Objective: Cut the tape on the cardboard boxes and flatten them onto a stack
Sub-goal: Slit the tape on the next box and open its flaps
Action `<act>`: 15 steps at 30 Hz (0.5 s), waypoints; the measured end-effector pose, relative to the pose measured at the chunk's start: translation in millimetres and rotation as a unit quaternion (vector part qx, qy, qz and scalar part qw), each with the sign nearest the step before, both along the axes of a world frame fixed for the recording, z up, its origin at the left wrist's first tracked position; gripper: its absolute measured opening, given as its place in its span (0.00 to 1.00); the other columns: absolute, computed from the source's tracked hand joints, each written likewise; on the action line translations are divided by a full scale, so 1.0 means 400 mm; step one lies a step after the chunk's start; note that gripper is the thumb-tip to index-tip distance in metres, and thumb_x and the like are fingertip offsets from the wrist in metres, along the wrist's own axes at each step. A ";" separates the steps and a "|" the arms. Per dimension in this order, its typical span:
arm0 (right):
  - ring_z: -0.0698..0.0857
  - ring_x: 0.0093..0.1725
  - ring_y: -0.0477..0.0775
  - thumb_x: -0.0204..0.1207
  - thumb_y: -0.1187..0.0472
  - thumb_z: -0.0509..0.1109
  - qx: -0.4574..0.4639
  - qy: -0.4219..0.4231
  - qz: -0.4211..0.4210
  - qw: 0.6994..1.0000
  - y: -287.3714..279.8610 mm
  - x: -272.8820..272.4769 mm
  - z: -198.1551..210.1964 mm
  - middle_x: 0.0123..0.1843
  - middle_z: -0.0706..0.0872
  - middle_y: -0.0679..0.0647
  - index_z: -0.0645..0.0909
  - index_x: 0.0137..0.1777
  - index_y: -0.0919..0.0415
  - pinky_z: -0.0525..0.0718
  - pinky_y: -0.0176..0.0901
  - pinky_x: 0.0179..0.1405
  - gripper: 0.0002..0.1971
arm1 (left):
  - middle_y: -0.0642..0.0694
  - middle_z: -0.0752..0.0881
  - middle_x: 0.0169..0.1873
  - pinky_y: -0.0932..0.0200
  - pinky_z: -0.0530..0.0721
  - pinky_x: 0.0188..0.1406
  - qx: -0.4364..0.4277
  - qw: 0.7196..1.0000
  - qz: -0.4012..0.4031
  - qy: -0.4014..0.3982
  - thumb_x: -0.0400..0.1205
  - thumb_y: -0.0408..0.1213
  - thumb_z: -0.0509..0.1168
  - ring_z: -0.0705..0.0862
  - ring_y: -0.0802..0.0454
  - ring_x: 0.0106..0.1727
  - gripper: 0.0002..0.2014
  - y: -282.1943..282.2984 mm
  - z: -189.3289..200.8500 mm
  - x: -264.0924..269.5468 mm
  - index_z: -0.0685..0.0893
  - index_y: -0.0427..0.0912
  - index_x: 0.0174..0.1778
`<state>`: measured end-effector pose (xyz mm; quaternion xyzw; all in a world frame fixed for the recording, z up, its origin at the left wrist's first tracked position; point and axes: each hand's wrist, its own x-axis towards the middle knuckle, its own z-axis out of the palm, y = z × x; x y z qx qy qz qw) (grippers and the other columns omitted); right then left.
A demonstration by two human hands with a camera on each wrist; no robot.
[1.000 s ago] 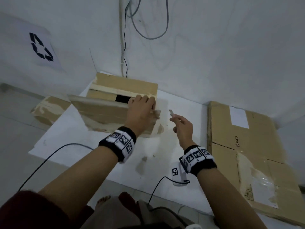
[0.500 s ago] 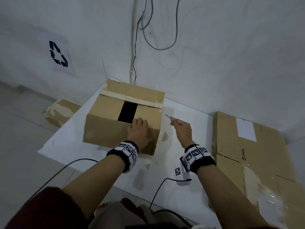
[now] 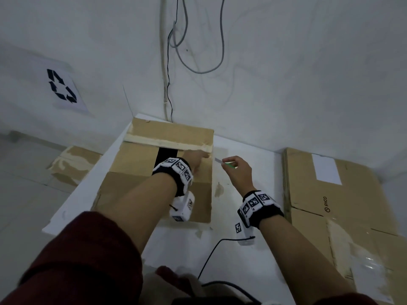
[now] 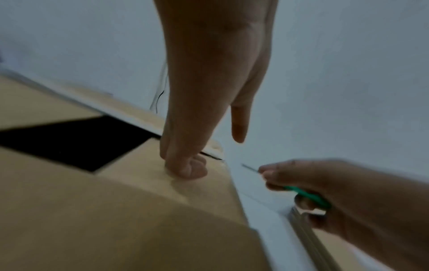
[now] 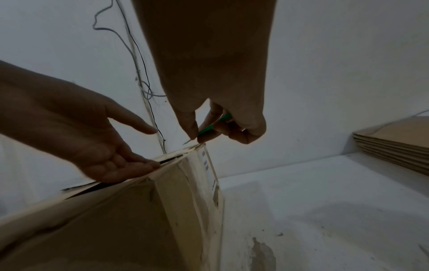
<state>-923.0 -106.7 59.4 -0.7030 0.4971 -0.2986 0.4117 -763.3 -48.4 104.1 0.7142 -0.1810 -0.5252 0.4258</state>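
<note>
A brown cardboard box [image 3: 136, 159] stands on the white table [image 3: 242, 260], with a pale tape strip [image 3: 167, 142] across its top and a dark gap [image 3: 166, 154] between the flaps. My left hand [image 3: 197, 158] reaches over the box, and its fingers press on the top near the right end of the tape [image 5: 130, 165]. My right hand [image 3: 233, 167] grips a green-handled cutter [image 3: 229, 165] just right of the box. The blade points left at the top right corner [image 5: 188, 142], close to it but apart from it.
A stack of flattened cardboard boxes [image 3: 330, 194] lies at the right against the wall. Another piece of cardboard [image 3: 72, 164] sits lower at the left, beyond the table edge. Cables [image 3: 171, 62] hang down the wall behind the box. A black cable [image 3: 211, 252] crosses the near table.
The box has been set down flat with its taped top up. My left hand moved from the front face onto the top. The right hand brought the cutter closer to the top right corner.
</note>
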 end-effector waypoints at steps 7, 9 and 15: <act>0.81 0.39 0.36 0.75 0.63 0.75 -0.009 0.002 0.003 1.000 -0.035 0.057 -0.015 0.41 0.86 0.45 0.88 0.47 0.58 0.74 0.20 0.35 0.03 | 0.46 0.75 0.37 0.61 0.72 0.46 -0.075 0.983 0.094 0.140 0.81 0.35 0.59 0.73 0.52 0.37 0.10 -0.073 -0.070 0.017 0.77 0.45 0.57; 0.81 0.39 0.31 0.74 0.64 0.76 -0.013 -0.004 0.001 1.000 -0.043 0.076 -0.022 0.40 0.86 0.44 0.87 0.46 0.61 0.74 0.19 0.37 0.02 | 0.44 0.80 0.40 0.64 0.75 0.39 -0.093 0.964 0.170 0.184 0.82 0.36 0.62 0.78 0.53 0.37 0.08 -0.080 -0.075 0.026 0.78 0.41 0.55; 0.82 0.40 0.29 0.75 0.67 0.74 -0.024 -0.028 -0.020 0.999 -0.067 0.107 -0.047 0.42 0.87 0.47 0.86 0.46 0.65 0.77 0.20 0.42 0.02 | 0.45 0.83 0.36 0.63 0.78 0.31 -0.088 0.955 0.195 0.207 0.85 0.43 0.64 0.79 0.54 0.33 0.11 -0.108 -0.101 0.042 0.80 0.40 0.40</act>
